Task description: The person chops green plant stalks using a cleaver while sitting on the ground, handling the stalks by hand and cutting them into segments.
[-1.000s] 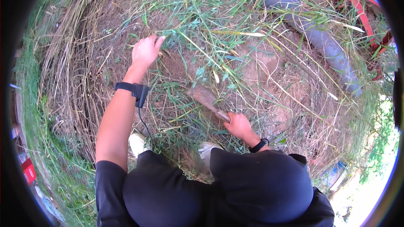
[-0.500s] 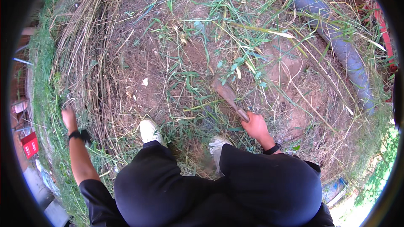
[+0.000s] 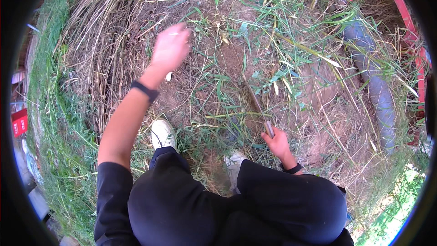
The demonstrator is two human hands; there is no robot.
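My right hand (image 3: 278, 145) is closed around the short wooden handle of what looks like a sickle (image 3: 256, 98). Its narrow brown blade points up and left, seen nearly edge-on over the grass-littered soil. My left hand (image 3: 170, 48) is raised over bare ground beside the dry stalks, smeared by motion. Its fingers look curled, but I cannot tell whether anything is in them. Cut green blades and weeds (image 3: 218, 84) lie between the two hands.
Dry stalks (image 3: 107, 32) lie heaped at the left, with green grass (image 3: 59, 123) beyond. A thick grey pipe (image 3: 378, 91) runs along the right, near a red metal frame (image 3: 416, 54). My white shoes (image 3: 162, 133) stand on the ground, and a red sign (image 3: 19, 122) shows at the far left.
My left hand has swung from the far-left grass up and right over the bare soil. The tool in my right hand has turned from broadside to nearly edge-on.
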